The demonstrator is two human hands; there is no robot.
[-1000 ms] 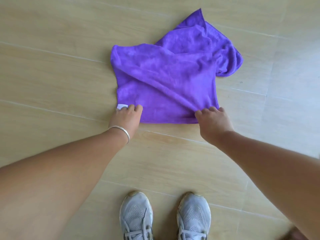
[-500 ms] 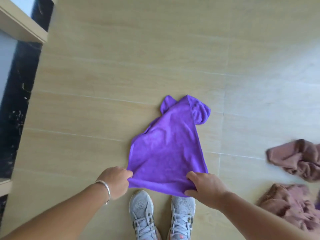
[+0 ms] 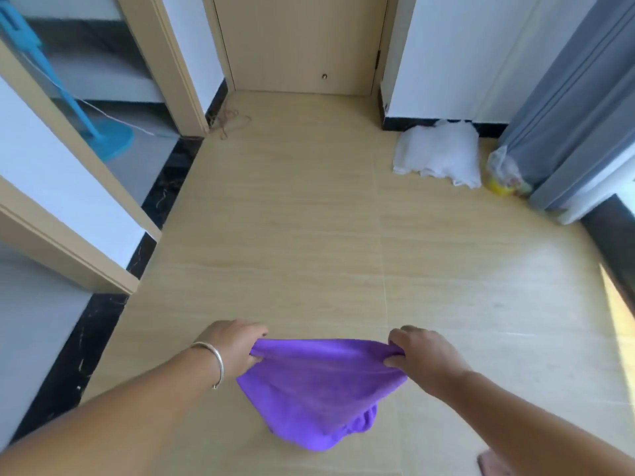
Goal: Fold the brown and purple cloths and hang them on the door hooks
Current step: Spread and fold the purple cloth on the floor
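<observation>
Two hands up front in the head view: left hand [image 3: 233, 345] and right hand [image 3: 421, 355] each pinch a top corner of the purple cloth [image 3: 316, 389], fingers curled tight, cloth hanging above the floor [image 3: 309, 252], closed door [image 3: 302, 42] beyond.

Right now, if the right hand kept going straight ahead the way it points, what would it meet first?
The right hand, pinching the purple cloth, points up-left across bare floor. The way looks free until the closed door at the far end, though depth is hard to judge.
</observation>
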